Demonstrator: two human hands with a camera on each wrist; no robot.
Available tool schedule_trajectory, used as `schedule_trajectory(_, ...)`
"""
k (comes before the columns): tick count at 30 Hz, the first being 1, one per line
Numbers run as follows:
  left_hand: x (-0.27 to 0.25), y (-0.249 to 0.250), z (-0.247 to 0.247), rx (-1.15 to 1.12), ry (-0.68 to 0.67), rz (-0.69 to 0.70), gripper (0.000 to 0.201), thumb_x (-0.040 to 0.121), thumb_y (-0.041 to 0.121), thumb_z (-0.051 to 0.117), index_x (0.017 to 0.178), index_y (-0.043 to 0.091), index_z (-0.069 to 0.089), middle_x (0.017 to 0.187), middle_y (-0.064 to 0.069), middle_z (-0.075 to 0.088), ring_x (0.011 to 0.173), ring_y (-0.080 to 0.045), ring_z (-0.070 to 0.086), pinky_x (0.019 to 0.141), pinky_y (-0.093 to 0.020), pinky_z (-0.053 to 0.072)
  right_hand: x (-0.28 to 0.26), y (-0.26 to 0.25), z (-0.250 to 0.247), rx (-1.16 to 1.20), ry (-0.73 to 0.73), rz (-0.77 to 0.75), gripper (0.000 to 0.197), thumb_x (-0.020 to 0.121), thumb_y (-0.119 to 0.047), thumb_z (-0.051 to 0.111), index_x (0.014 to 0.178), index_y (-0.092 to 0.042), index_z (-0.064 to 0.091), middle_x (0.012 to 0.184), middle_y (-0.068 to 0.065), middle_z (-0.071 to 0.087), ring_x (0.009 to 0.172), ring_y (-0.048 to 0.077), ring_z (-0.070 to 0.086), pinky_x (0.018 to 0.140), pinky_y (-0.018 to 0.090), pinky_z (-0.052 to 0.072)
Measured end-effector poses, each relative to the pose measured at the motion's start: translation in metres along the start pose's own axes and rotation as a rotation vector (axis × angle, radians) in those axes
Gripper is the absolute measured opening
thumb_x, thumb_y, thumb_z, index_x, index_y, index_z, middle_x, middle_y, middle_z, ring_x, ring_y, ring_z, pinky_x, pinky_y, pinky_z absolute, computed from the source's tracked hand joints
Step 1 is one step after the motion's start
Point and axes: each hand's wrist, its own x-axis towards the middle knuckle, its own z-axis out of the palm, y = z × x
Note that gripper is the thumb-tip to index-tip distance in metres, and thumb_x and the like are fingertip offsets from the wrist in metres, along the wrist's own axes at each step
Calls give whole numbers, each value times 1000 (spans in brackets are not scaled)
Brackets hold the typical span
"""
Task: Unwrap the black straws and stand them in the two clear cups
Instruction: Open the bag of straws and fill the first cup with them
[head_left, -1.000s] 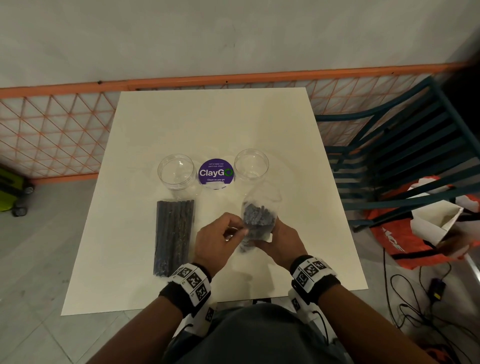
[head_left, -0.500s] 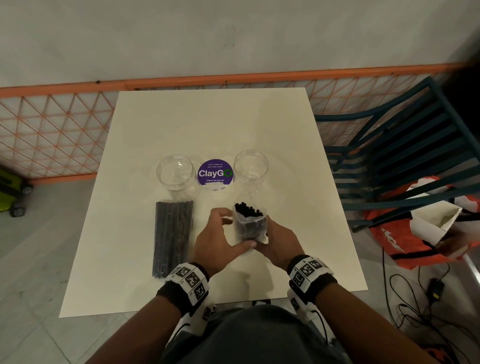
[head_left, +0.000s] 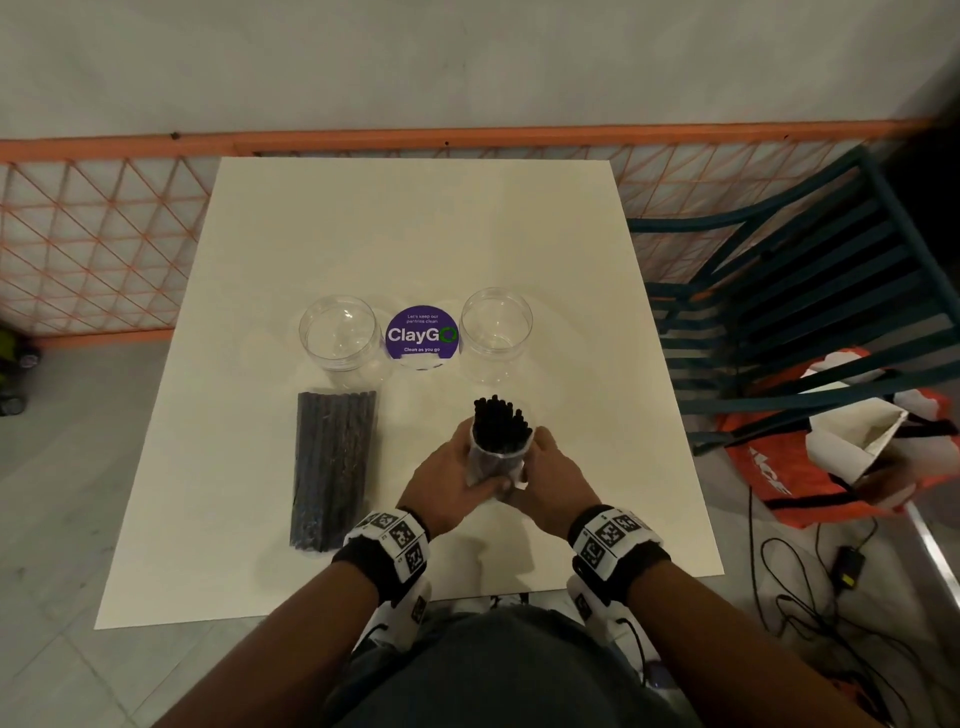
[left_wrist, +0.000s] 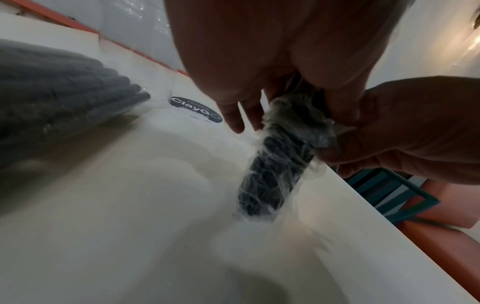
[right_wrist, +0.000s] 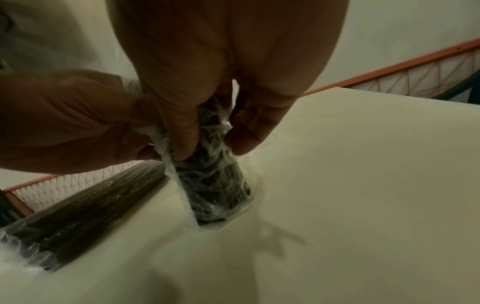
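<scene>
A bundle of black straws (head_left: 500, 427) stands upright on the white table (head_left: 415, 234), its tops bare above a clear wrapper (head_left: 493, 462) bunched lower down. My left hand (head_left: 451, 475) and right hand (head_left: 545, 475) both grip the wrapper around the bundle (left_wrist: 275, 164) (right_wrist: 213, 179). A second pack of black straws (head_left: 332, 467), still wrapped, lies flat to the left (left_wrist: 59, 96) (right_wrist: 85, 214). Two clear cups stand behind, left cup (head_left: 340, 332) and right cup (head_left: 496, 325), with nothing in them.
A round purple ClayGo sticker (head_left: 422, 332) lies between the cups. An orange mesh fence (head_left: 93, 239) runs behind the table. A teal chair (head_left: 810, 312) and an orange bag (head_left: 831, 457) stand to the right, with cables (head_left: 831, 597) on the floor.
The wrapper has slid down the bundle, baring more of the straw tops. Both hands have moved lower along the bundle with it.
</scene>
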Motion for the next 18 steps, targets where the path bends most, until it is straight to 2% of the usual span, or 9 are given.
schedule_trajectory(2, 2, -2, 1, -18, 0, -17, 64, 81, 29, 79, 135, 20, 45, 121, -4, 68, 100, -16, 61, 82, -20, 43, -1, 1, -1, 44, 13, -11, 60, 83, -27, 74, 136, -17, 46, 121, 2, 49, 86, 20, 59, 78, 31, 50)
schedule_trajectory(4, 4, -4, 1, -9, 16, -61, 60, 80, 31, 79, 130, 18, 49, 116, -5, 70, 97, -18, 63, 84, -28, 46, -3, 0, -2, 126, 38, -16, 62, 82, -20, 73, 136, -19, 43, 107, -7, 55, 78, 13, 56, 70, 22, 43)
schedule_trajectory(6, 8, -7, 1, -18, 33, -94, 63, 78, 35, 81, 129, 19, 48, 110, -5, 72, 96, -22, 67, 83, -32, 51, -5, 0, -3, 207, 42, -16, 60, 82, -14, 70, 133, -20, 40, 100, -14, 58, 79, 12, 61, 70, 25, 47)
schedule_trajectory(9, 12, -9, 0, -78, 25, -101, 69, 75, 30, 84, 131, 21, 46, 106, 2, 68, 92, -16, 63, 77, -20, 48, -6, 2, -5, 184, 11, -32, 46, 85, -16, 65, 125, -18, 43, 107, -8, 65, 95, 16, 68, 78, 31, 54)
schedule_trajectory(10, 13, -12, 1, -111, 19, -108, 68, 74, 29, 85, 130, 22, 48, 107, 3, 68, 93, -15, 64, 81, -20, 50, -6, 2, -4, 171, -1, -37, 42, 87, -17, 64, 123, -17, 44, 110, -5, 67, 97, 17, 69, 78, 31, 53)
schedule_trajectory(12, 15, -16, 2, -164, 8, -134, 64, 72, 27, 86, 126, 25, 53, 107, 2, 72, 97, -18, 68, 92, -33, 55, -7, 4, -2, 171, -5, -51, 38, 88, -20, 62, 122, -17, 45, 115, -3, 69, 97, 20, 69, 81, 35, 54)
schedule_trajectory(14, 19, -20, 5, -177, 8, -155, 55, 71, 24, 86, 118, 24, 58, 99, -2, 76, 91, -22, 73, 89, -41, 58, -7, 5, 0, 185, -4, -51, 38, 87, -22, 62, 121, -19, 46, 114, -3, 70, 95, 23, 69, 83, 42, 54)
schedule_trajectory(16, 22, -21, 7, -187, 1, -171, 48, 70, 22, 84, 111, 24, 59, 89, -6, 77, 82, -24, 75, 81, -42, 61, -6, 5, 1, 195, -2, -47, 40, 87, -20, 63, 123, -18, 45, 117, -3, 69, 97, 21, 69, 85, 42, 54)
schedule_trajectory(18, 23, -18, 9, -203, 15, -185, 52, 69, 22, 85, 113, 26, 58, 94, -4, 76, 87, -23, 73, 82, -38, 59, -7, 5, 0, 211, -5, -55, 47, 89, -18, 63, 130, -18, 42, 121, -7, 64, 98, 16, 68, 86, 36, 54)
